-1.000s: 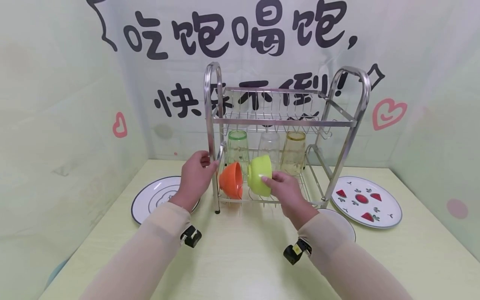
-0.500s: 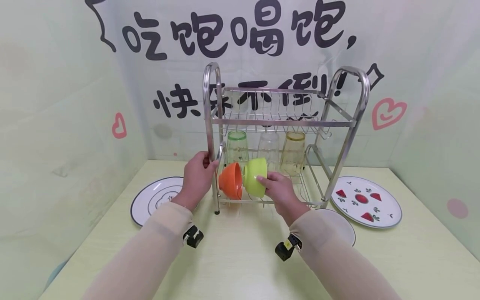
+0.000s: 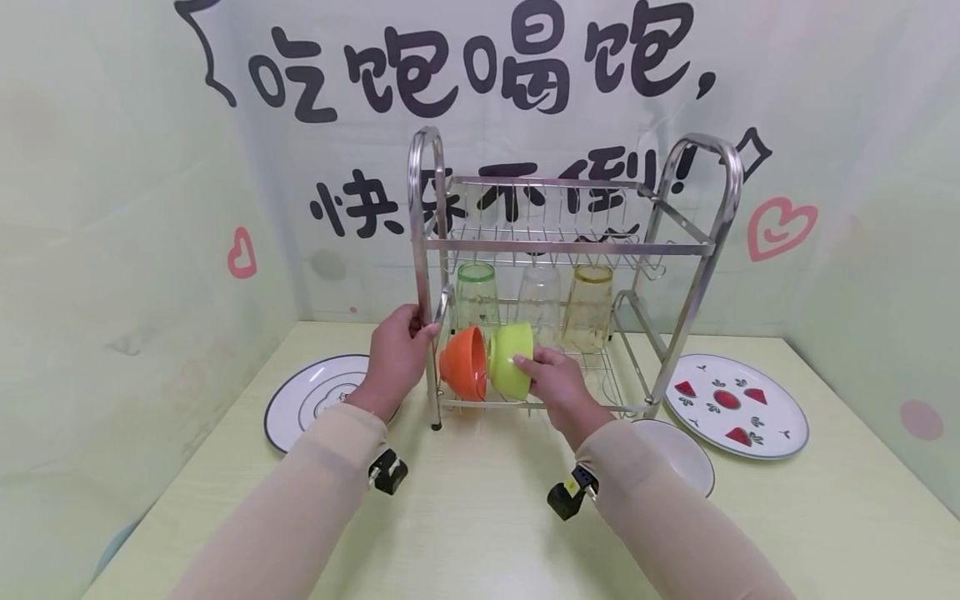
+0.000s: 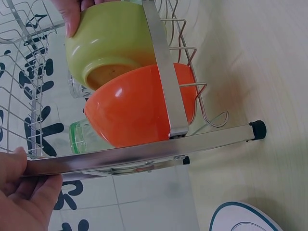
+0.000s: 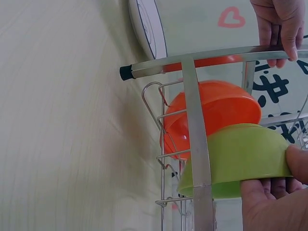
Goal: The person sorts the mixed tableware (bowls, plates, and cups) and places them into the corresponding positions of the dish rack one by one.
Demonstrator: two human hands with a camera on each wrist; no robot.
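A metal dish rack (image 3: 570, 247) with two tiers stands on the table. My left hand (image 3: 401, 354) grips its front left post, thumb and fingers around the tube in the left wrist view. On the lower tier an orange bowl (image 3: 463, 364) stands on its side at the left end. Right beside it is a lime green bowl (image 3: 512, 361), also on edge, its base toward the orange bowl's open side. My right hand (image 3: 558, 383) pinches the green bowl's rim, thumb (image 5: 299, 161) outside and fingers inside.
Behind the bowls stand a green glass (image 3: 476, 293), a clear glass (image 3: 538, 296) and a yellow glass (image 3: 589, 307). A white plate (image 3: 315, 392) lies left of the rack. To the right lie a strawberry-patterned plate (image 3: 738, 404) and a smaller plate (image 3: 686, 454), partly behind my right sleeve.
My right hand has moved the green bowl left and slightly down, close against the orange bowl. The left hand has kept its grip on the rack post.
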